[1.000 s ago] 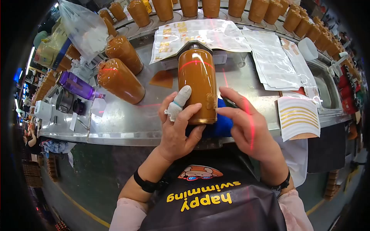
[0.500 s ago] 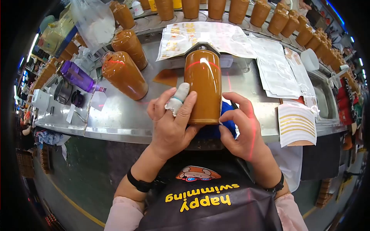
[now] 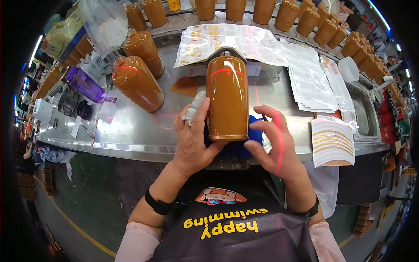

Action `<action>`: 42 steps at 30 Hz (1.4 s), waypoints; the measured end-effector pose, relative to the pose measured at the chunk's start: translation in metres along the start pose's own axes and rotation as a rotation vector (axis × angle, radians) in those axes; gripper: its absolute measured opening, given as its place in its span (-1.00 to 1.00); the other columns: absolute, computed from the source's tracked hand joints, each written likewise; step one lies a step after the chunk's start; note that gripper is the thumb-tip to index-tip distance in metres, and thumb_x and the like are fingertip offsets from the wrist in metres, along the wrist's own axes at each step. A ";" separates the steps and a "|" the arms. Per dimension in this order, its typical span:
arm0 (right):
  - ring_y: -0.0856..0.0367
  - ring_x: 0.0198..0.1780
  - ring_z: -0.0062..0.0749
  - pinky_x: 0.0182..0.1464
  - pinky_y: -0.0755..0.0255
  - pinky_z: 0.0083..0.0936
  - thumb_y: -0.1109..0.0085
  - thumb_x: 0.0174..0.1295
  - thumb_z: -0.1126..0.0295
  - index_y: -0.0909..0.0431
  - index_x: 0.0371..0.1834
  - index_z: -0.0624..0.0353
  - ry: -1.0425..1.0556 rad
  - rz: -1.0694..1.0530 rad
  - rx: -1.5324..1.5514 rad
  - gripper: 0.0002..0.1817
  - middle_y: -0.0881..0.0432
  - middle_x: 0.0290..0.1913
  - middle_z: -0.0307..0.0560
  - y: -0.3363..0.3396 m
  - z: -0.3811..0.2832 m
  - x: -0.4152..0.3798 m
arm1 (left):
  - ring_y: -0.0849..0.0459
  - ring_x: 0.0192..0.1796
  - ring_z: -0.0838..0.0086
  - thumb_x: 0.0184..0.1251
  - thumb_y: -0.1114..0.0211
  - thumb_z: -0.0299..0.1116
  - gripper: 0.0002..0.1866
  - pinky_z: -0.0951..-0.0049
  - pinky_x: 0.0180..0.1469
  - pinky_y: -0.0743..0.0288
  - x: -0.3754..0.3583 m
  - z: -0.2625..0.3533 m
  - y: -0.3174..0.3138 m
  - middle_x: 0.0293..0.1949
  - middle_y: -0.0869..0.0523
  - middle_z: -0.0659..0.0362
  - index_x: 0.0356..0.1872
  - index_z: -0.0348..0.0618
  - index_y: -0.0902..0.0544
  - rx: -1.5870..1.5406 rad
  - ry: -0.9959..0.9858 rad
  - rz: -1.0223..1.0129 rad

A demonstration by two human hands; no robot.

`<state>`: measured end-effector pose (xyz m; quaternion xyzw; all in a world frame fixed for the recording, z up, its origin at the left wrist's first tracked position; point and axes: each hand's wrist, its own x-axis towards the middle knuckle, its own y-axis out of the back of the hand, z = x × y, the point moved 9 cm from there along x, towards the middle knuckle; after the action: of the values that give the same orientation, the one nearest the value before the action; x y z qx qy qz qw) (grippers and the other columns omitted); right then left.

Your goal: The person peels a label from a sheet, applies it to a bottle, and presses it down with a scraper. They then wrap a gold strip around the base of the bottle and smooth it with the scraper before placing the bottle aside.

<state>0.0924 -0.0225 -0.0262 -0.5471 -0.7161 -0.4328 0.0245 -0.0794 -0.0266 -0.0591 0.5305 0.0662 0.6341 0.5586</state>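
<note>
A glossy brown bottle (image 3: 228,102) lies on its side at the middle of the metal table, its neck end in a dark notched holder (image 3: 214,54) and its base toward me. Along its left side and base rests my left hand (image 3: 188,137), thumb at the lower edge. One finger of that hand wears a white wrapping (image 3: 192,112). My right hand (image 3: 276,146) hovers by the bottle's lower right edge, thumb and fingers apart, with nothing visible in it. Blue cloth (image 3: 255,131) shows beneath the base. A red light line crosses the bottle and my right hand.
Two brown bottles (image 3: 139,85) stand at left, near a purple drink bottle (image 3: 84,83). Printed sheets (image 3: 257,41) lie behind the holder, more sheets (image 3: 307,83) at right. A strip sheet with gold arcs (image 3: 334,142) overhangs the front edge. Several bottles line the conveyor (image 3: 174,24).
My right thumb and fingers have spread from a near pinch at the bottle's lower right edge. My left hand has shifted slightly down along the bottle's side. Bottles on the conveyor have moved.
</note>
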 end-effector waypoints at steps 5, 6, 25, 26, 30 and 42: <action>-0.40 0.22 0.14 0.23 -0.34 -0.12 -0.40 0.04 0.54 -0.51 -0.20 0.23 0.079 -0.017 -0.097 -0.71 -0.43 0.20 0.21 -0.006 0.001 -0.002 | -0.32 0.29 -0.04 0.08 -0.51 -0.04 0.00 -0.01 0.35 -0.08 -0.003 -0.005 -0.006 0.32 -0.44 -0.07 0.48 -0.25 -0.19 -0.030 0.012 -0.013; -0.40 0.22 0.14 0.23 -0.34 -0.12 -0.39 0.05 0.55 -0.51 -0.20 0.23 0.109 -0.027 -0.083 -0.72 -0.43 0.20 0.21 -0.006 0.001 -0.002 | -0.31 0.30 -0.05 0.09 -0.51 -0.04 0.00 0.00 0.35 -0.08 -0.003 -0.005 -0.006 0.32 -0.43 -0.07 0.48 -0.26 -0.19 -0.030 0.012 -0.019; -0.44 0.19 0.07 0.20 -0.37 -0.20 -0.21 0.34 0.37 -0.61 -0.22 0.27 -0.028 0.052 0.061 -0.84 -0.47 0.11 0.22 0.001 0.007 0.002 | -0.35 0.38 0.03 0.22 -0.42 0.05 -0.05 0.09 0.41 -0.14 -0.006 -0.009 -0.009 0.39 -0.38 -0.07 0.49 -0.24 -0.17 -0.049 0.071 -0.042; -0.44 0.18 0.06 0.18 -0.37 -0.21 -0.21 0.35 0.35 -0.61 -0.24 0.27 -0.067 0.034 0.118 -0.82 -0.47 0.11 0.22 0.001 0.009 0.002 | -0.34 0.38 0.03 0.22 -0.42 0.06 -0.05 0.09 0.41 -0.14 -0.006 -0.009 -0.009 0.39 -0.38 -0.07 0.49 -0.24 -0.17 -0.052 0.071 -0.042; -0.46 0.16 0.03 0.14 -0.39 -0.24 -0.28 0.30 0.28 -0.59 -0.29 0.27 -0.092 -0.026 0.239 -0.77 -0.47 0.11 0.22 0.000 0.009 0.004 | -0.35 0.30 -0.01 0.16 -0.44 0.03 -0.04 0.03 0.36 -0.12 -0.007 -0.010 -0.009 0.36 -0.39 -0.07 0.47 -0.24 -0.19 -0.075 0.063 -0.013; -0.47 0.15 0.00 0.14 -0.38 -0.28 -0.43 0.05 0.39 -0.51 -0.38 0.23 -0.101 -0.109 0.181 -0.75 -0.44 0.13 0.20 -0.003 0.001 0.009 | -0.38 0.28 0.00 0.10 -0.49 0.01 -0.05 0.02 0.35 -0.11 -0.006 -0.009 -0.005 0.30 -0.48 -0.07 0.46 -0.22 -0.26 -0.084 0.043 0.022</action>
<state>0.0867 -0.0151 -0.0237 -0.5240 -0.7811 -0.3392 0.0142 -0.0843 -0.0246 -0.0700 0.4936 0.0458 0.6535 0.5720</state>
